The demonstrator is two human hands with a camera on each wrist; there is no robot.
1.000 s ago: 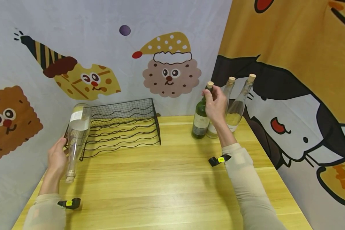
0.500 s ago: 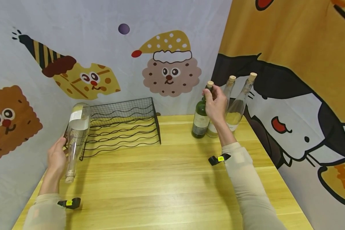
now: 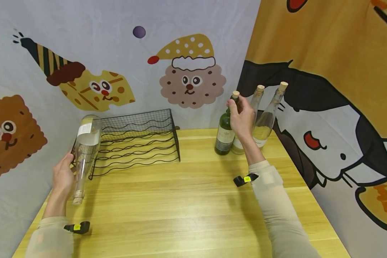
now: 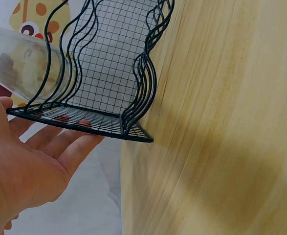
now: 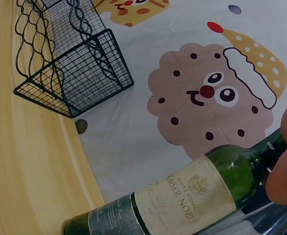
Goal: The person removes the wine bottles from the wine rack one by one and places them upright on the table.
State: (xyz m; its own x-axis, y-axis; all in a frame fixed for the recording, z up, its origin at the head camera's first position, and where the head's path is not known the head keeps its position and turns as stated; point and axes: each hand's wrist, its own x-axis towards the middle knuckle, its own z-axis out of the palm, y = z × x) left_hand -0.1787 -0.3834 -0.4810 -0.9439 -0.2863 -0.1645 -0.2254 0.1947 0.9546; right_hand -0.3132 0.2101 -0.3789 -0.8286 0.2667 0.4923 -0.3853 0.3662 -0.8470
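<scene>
Head view: my right hand [image 3: 243, 117] grips green wine bottle [image 3: 225, 135] by neck. Left hand [image 3: 63, 175], fingers uncurled, touches black wire rack [image 3: 138, 135].

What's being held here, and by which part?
Green bottle, by its neck, in the right grip. Left grip touches the side panel of the wire rack; no hold visible.

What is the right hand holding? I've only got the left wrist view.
Observer: The right hand holds the green bottle near its top.
Operator: What does its label say?
Observer: In the right wrist view it reads Kaiser Noble, among smaller words.
Operator: I see just part of the clear bottle at the rack. Where's its neck?
Observer: It points toward the bottom of the head view.
</scene>
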